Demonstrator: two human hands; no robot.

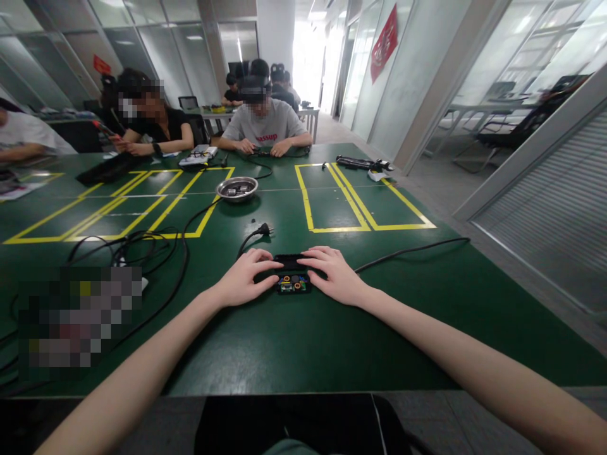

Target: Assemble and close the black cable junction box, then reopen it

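Note:
In front of me on the green table lies an opened black power adapter, with a circuit board (294, 284) showing coils and small coloured parts in its lower half. Its black cover (287, 260) sits just behind the board. My left hand (247, 278) grips the left side, fingers at the cover and thumb at the board half. On the right side, my right hand (334, 277) has its fingers over the cover's end and its thumb by the board. A black cord with a plug (264, 230) lies behind my left hand; another cord (412, 253) runs out rightward.
A metal bowl (237, 189) with metal parts stands farther back. Black cables (142, 246) tangle at left beside a blurred-out object (80, 316). Yellow tape (339, 229) marks the table (332, 354). A person (263, 120) works across from me; others sit at left.

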